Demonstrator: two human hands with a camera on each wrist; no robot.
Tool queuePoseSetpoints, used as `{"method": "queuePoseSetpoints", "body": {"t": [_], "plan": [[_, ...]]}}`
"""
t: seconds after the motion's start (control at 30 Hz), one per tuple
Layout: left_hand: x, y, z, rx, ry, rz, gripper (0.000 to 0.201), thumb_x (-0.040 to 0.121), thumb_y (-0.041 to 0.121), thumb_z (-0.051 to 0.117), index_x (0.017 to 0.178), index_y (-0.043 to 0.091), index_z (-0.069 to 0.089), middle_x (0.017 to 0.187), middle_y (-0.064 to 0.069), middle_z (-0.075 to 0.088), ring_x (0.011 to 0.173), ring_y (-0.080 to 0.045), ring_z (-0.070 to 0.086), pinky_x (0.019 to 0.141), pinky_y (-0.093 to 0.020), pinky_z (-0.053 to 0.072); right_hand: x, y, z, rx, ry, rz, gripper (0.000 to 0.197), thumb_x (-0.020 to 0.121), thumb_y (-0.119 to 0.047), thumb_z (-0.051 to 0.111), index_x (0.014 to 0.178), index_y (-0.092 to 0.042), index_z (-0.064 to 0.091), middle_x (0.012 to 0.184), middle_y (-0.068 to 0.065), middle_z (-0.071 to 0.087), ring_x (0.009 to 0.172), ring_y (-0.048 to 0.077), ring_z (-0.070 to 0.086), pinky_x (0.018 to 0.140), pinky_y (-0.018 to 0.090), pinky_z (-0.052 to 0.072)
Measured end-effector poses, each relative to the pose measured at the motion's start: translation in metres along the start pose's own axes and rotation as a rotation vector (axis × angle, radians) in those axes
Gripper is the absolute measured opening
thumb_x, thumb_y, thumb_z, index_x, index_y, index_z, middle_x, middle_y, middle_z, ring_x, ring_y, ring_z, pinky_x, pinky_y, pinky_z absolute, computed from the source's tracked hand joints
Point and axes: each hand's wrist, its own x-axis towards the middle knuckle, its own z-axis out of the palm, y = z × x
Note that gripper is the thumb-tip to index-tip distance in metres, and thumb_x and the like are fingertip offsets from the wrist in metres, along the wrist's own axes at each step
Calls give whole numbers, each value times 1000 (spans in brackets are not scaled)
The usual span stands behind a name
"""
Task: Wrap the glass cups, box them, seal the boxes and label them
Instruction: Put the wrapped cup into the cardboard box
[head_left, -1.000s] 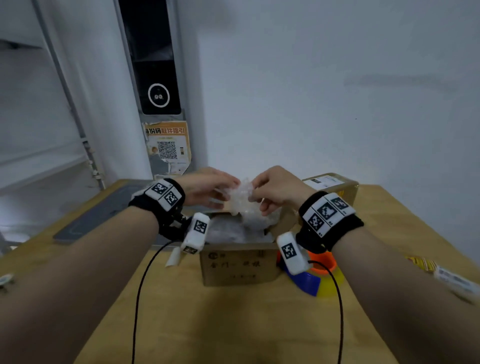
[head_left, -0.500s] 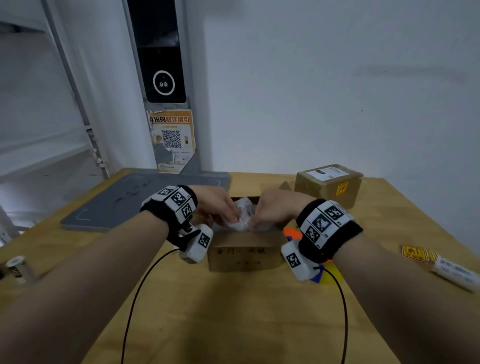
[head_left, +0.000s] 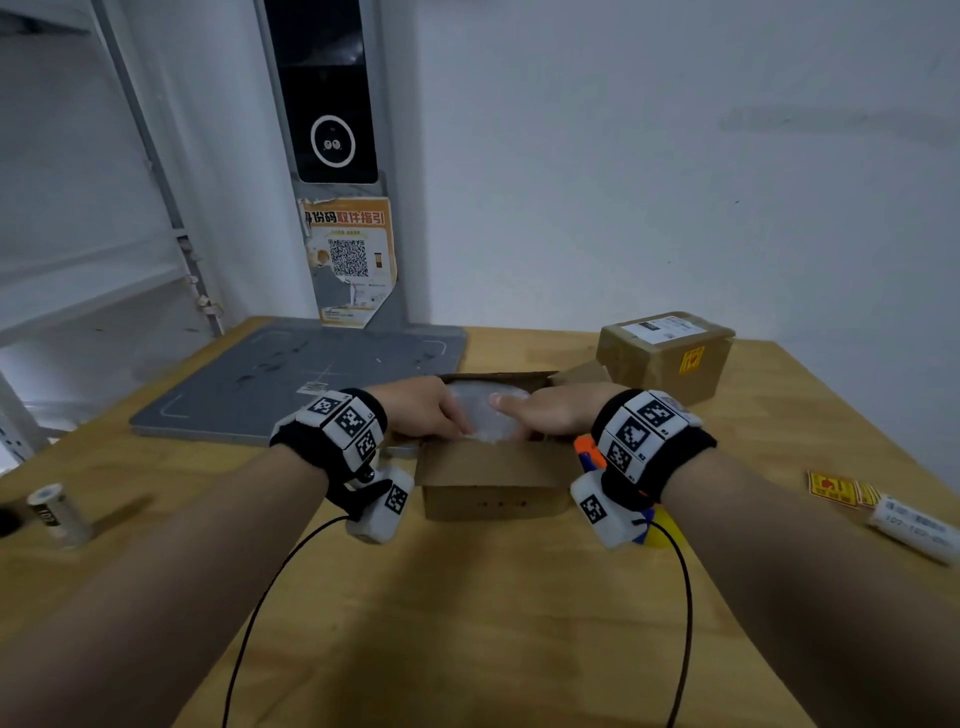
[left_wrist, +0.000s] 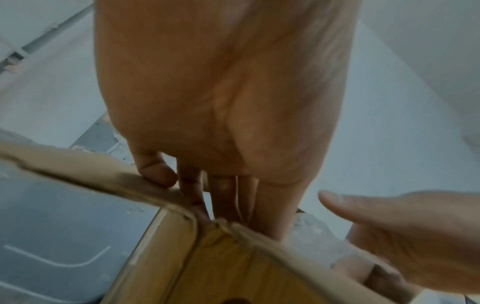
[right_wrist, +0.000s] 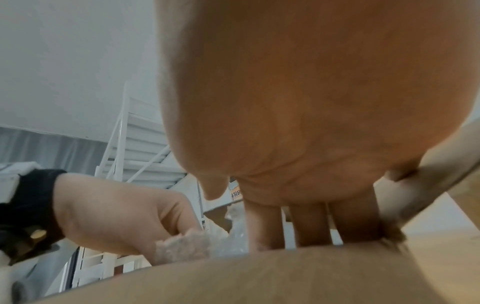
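An open brown cardboard box (head_left: 488, 483) stands mid-table. A bubble-wrapped cup (head_left: 480, 410) sits in its mouth. My left hand (head_left: 447, 421) presses on the bundle's left side and my right hand (head_left: 514, 415) on its right, thumb laid across the top. In the left wrist view straight fingers (left_wrist: 223, 191) reach down inside the box corner (left_wrist: 197, 218), next to the wrap (left_wrist: 311, 232). The right wrist view shows straight fingers (right_wrist: 309, 222) going down behind the box wall (right_wrist: 233, 277), with the wrap (right_wrist: 187, 244) under my left hand (right_wrist: 124, 216). The glass itself is hidden.
A sealed, labelled box (head_left: 665, 353) stands at the back right. A grey mat (head_left: 291, 379) lies at the back left. A small roll (head_left: 57, 514) is at the left edge. Yellow-red stickers (head_left: 831, 488) and a white label roll (head_left: 914, 527) lie right. An orange-blue tool (head_left: 587, 452) sits beside the box.
The wrapped bundle went from held above the box down into it. Both hands followed it down, from pinching the wrap to pressing it with straight fingers.
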Motion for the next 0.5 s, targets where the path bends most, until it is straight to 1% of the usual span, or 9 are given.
{"method": "queuePoseSetpoints", "body": {"t": [0.07, 0.1, 0.17, 0.2, 0.27, 0.33, 0.43, 0.47, 0.5], "plan": [[-1, 4, 2, 67, -37, -65, 20, 100, 44, 60, 97, 31, 75, 95, 13, 68, 94, -12, 61, 84, -24, 45, 2, 0, 3, 26, 6, 22, 86, 103, -70, 14, 158, -8, 36, 165, 14, 33, 151, 30, 34, 125, 43, 23], [-1, 5, 3, 93, -53, -102, 32, 99, 55, 53, 99, 29, 72, 105, 6, 68, 99, -16, 61, 92, -30, 46, 5, 0, 4, 36, 9, 35, 88, 102, -72, 13, 159, -9, 34, 166, 13, 31, 152, 30, 32, 125, 43, 21], [2, 4, 3, 81, -102, -162, 68, 97, 72, 34, 124, 19, 69, 134, -5, 62, 121, -24, 57, 113, -41, 40, 9, 0, 8, 52, -5, 22, 97, 95, -81, 10, 162, -13, 29, 168, 12, 27, 154, 29, 27, 127, 47, 18], [2, 5, 5, 30, -147, -178, 79, 98, 74, 27, 136, 16, 64, 142, -6, 58, 130, -26, 53, 118, -43, 35, 12, 2, 11, 48, -19, 4, 103, 89, -85, 7, 164, -17, 23, 170, 11, 22, 156, 29, 23, 127, 48, 15], [2, 5, 11, -99, -226, -175, 83, 97, 76, 26, 145, 16, 56, 149, -4, 53, 137, -25, 50, 122, -43, 31, 15, 5, 15, 18, -50, -6, 103, 87, -86, 5, 165, -20, 18, 171, 10, 18, 157, 28, 18, 128, 47, 12], [0, 6, 16, -159, -214, -168, 78, 95, 77, 32, 140, 20, 60, 145, -3, 58, 132, -22, 54, 120, -42, 34, 9, 3, 16, -14, -44, 21, 90, 99, -75, 6, 164, -15, 24, 169, 12, 23, 155, 29, 23, 127, 43, 14], [-6, 11, 14, -226, -149, -174, 65, 103, 65, 33, 120, 18, 73, 117, -1, 73, 108, -16, 66, 103, -32, 47, 0, -2, 11, -68, -19, -7, 82, 103, -68, 9, 161, -14, 32, 166, 14, 31, 152, 29, 31, 125, 40, 18], [-10, 13, 9, -237, -121, -165, 61, 105, 62, 33, 114, 19, 76, 107, 3, 75, 99, -13, 68, 93, -27, 49, -4, -2, 8, -84, 6, -28, 81, 104, -68, 13, 155, -13, 44, 159, 15, 43, 145, 28, 42, 122, 41, 26], [-15, 15, 4, -229, -97, -134, 57, 107, 57, 35, 111, 20, 78, 102, 7, 76, 94, -11, 68, 88, -25, 48, -7, -1, 3, -101, 46, -48, 77, 105, -66, 20, 142, -12, 59, 143, 14, 58, 129, 25, 57, 113, 39, 38]]}}
